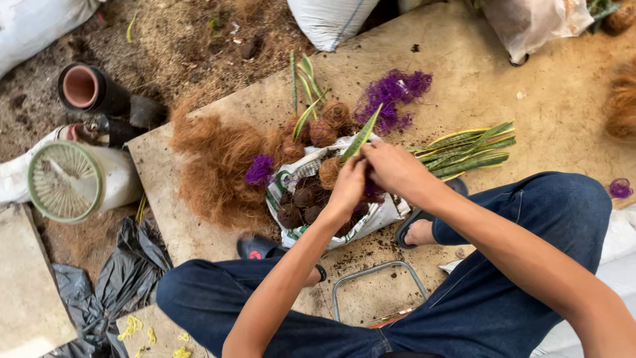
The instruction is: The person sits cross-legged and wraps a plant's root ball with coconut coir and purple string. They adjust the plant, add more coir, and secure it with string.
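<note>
A bare tan concrete slab [530,113] fills most of the frame, with a loose heap of brown coconut fibre [215,166] at centre left and an open white woven sack [377,215] of finished fibre-wrapped balls [301,199] at the centre. Several wrapped plants [324,126] already lie above the sack, while a bundle of bare green-and-yellow striped leaf cuttings [470,152] waits at centre right. Over the sack, the left hand [348,185] grips one brown fibre ball holding a green leaf [361,138], and the right hand [394,169] pinches purple string [372,192] against it.

We see tangled purple string [392,98], a rust-brown coconut fibre heap [215,166], green yellow-edged striped leaf cuttings [472,151], dark brown soil balls [299,202], blue denim trousers [517,265] and a pale green fan guard [64,181].
</note>
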